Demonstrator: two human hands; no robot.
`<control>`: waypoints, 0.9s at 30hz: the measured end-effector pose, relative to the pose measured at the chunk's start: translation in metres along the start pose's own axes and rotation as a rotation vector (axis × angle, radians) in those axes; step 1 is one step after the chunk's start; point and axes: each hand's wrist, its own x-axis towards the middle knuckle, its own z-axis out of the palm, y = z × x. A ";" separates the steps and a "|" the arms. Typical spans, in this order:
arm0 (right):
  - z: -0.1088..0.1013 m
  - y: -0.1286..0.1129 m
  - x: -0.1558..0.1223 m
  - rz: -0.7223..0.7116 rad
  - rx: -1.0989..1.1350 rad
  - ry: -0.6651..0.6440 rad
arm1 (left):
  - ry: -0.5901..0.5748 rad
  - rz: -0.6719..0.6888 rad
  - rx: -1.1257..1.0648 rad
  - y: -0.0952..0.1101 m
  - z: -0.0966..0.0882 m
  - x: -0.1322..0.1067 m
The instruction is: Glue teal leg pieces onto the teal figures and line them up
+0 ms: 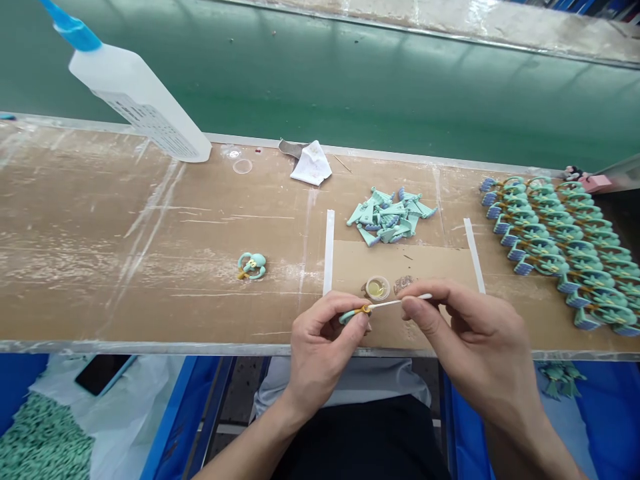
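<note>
My left hand (327, 343) pinches a small teal and orange toy figure (354, 315) above the front of the bench, its far side hidden by my fingers. Between the thumb and fingers of my right hand (465, 333) is a white cotton swab (393, 303), its left tip touching the figure's orange part. Just behind sits a small round cup (377, 288) of yellowish liquid. A pile of teal pieces with purplish ends (393, 215) lies farther back. Off to the left, a single teal figure (253, 265) rests on the brown surface.
Rows of assembled teal figures (560, 247) stand at the right. A white bottle with a blue nozzle (145, 100) is at the back left, and a crumpled white cloth (313, 163) near the back edge. Blue bins flank my lap; a phone (105, 373) lies over the left one.
</note>
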 end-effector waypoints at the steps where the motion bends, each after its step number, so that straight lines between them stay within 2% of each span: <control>1: 0.002 0.001 -0.002 0.017 -0.002 0.030 | -0.001 -0.011 -0.010 0.001 0.000 0.000; 3: 0.005 0.002 -0.005 0.032 -0.004 0.061 | 0.000 -0.037 -0.030 0.003 0.000 0.000; 17: 0.013 0.003 -0.003 0.016 0.022 0.018 | -0.004 -0.119 -0.058 0.002 0.000 -0.003; 27: 0.013 -0.001 -0.004 0.016 0.039 0.009 | -0.014 -0.075 -0.030 0.003 0.000 -0.001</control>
